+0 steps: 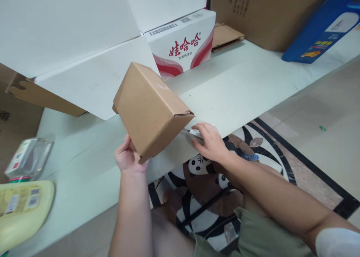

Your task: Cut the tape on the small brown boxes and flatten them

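A brown cardboard box (146, 110) is held up, tilted, over the table. My left hand (131, 155) grips its lower left corner; some of the fingers are hidden behind the box. Just right of the box, my right hand (210, 140) has its thumb and fingers around a slim pale tool (196, 133) with a thin, dark pointed end, possibly a knife or pen. That end points toward the underside of the box, and I cannot tell whether it touches.
A large white carton (84, 32) with open flaps and a white box with red lettering (182, 47) stand behind. A blue bottle (317, 32) is at the far right of the table (247, 84). A yellow bottle (25, 212) and a clear package (30, 157) lie left.
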